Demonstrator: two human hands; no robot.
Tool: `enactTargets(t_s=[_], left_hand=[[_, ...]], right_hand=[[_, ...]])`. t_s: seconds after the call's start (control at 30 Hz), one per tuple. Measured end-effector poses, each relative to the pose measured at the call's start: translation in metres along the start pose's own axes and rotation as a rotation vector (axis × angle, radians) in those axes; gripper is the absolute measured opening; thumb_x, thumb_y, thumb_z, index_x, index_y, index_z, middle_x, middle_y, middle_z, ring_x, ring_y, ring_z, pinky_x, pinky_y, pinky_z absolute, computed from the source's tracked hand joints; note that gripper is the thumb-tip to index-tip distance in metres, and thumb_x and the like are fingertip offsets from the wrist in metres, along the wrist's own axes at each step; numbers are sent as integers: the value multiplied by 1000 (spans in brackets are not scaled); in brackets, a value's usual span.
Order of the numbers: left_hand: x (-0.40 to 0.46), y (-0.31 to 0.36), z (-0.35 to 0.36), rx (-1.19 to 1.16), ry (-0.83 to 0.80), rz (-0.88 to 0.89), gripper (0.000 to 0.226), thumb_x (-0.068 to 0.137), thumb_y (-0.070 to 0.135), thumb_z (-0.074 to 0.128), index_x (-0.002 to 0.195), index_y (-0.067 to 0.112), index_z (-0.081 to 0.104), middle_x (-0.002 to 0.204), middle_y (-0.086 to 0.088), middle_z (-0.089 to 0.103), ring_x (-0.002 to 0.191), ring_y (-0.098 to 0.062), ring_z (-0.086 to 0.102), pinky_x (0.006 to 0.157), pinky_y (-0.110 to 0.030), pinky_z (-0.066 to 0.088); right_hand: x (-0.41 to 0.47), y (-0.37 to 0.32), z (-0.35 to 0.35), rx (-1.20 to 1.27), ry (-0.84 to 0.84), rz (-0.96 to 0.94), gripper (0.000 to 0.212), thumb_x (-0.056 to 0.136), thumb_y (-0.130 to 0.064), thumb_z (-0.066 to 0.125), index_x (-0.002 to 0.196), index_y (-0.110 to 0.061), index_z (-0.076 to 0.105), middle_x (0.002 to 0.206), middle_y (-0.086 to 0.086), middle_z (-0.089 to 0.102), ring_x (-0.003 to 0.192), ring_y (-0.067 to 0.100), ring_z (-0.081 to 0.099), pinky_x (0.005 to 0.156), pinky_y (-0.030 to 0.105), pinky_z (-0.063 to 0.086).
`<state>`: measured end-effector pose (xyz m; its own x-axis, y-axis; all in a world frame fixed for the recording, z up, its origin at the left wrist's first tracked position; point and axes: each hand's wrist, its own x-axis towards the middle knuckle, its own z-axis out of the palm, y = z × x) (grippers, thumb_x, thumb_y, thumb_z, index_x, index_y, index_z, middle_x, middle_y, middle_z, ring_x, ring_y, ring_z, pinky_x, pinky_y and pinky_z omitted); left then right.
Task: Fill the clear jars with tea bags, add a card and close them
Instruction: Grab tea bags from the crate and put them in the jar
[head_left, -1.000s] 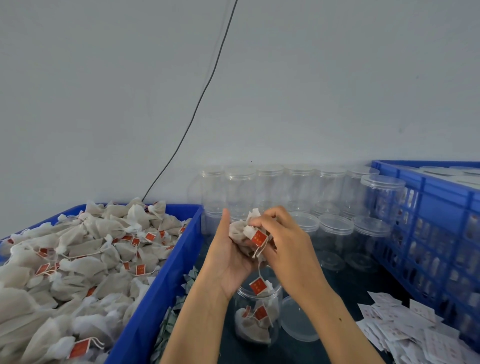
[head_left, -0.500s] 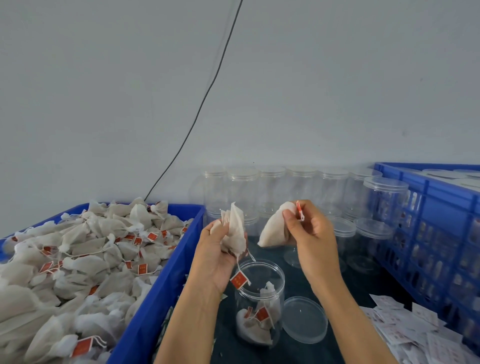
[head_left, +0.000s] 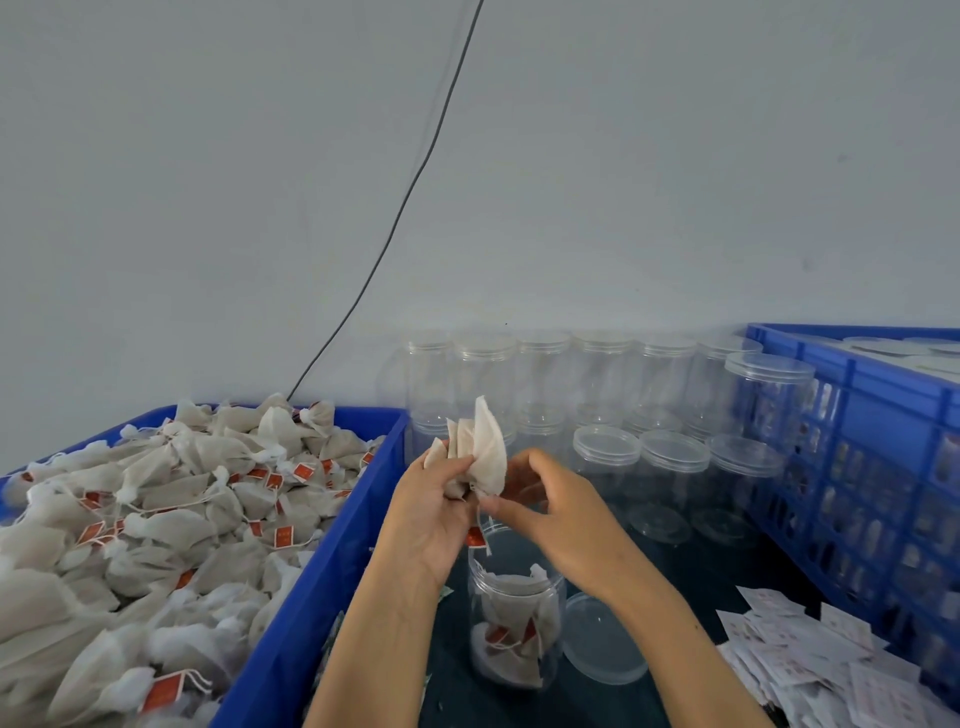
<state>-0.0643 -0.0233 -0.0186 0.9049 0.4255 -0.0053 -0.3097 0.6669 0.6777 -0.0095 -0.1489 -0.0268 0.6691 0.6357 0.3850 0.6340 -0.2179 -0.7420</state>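
Left hand, mine, grips a bunch of white paper tea bags above the open clear plastic jar, which is partly filled with tea bags; my right hand pinches the bunch's lower edge. Beside the jar lies its round clear lid.

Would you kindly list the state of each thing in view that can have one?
open jar: lid off, partly filled with tea bags
loose lid: flat on the table beside that jar
left hand: grips a bunch of tea bags
right hand: pinching at that bunch
spare jars: lidded, empty
blue crate: heaped with tea bags
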Motion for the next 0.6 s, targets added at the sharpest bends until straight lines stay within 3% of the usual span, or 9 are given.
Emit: enactTargets(t_s=[0.07,0.2,0.27,0.37,0.5,0.6], left_hand=[[-1,-4,2,60,1,7,31,88,-5,57,119,-2,56,109,-21,65,85,-26,68,51,-25,56],[0,-9,7,70,-34,31,34,84,-4,62,117,-6,59,106,-20,70,92,-25,71,75,-33,61],[0,-10,7,54,-43,45,32,86,0,61,117,-6,59,107,-19,71,95,-25,71,78,-33,60],[2,-8,4,60,10,92,30,89,5,60,118,-1,58,112,-18,69,97,-25,70,77,-34,60],[4,-5,-1,53,133,143,20,92,6,59,112,6,57,117,-15,63,99,-26,66,70,-34,59],[4,-2,-4,21,160,170,21,93,5,59,113,7,54,120,-17,59,102,-30,65,62,-31,60]], right_hand=[[0,0,7,-21,86,-21,26,85,-44,68,101,-37,50,98,-16,61,88,-2,60,75,17,49],[3,3,9,-89,254,-32,14,92,-27,63,102,-24,53,92,-8,63,79,7,63,70,25,55],[4,5,2,-98,285,-14,10,93,-17,60,102,-17,58,90,-5,65,75,12,65,69,35,57],[5,8,-11,-87,342,0,12,92,-15,61,103,-20,63,90,-8,67,77,6,63,70,27,56],[4,6,-23,25,423,-35,12,94,-14,59,95,-25,60,85,-10,64,72,0,64,57,12,50],[3,4,-25,52,432,-57,15,94,-15,58,88,-28,55,83,-11,62,73,2,62,61,16,51]])
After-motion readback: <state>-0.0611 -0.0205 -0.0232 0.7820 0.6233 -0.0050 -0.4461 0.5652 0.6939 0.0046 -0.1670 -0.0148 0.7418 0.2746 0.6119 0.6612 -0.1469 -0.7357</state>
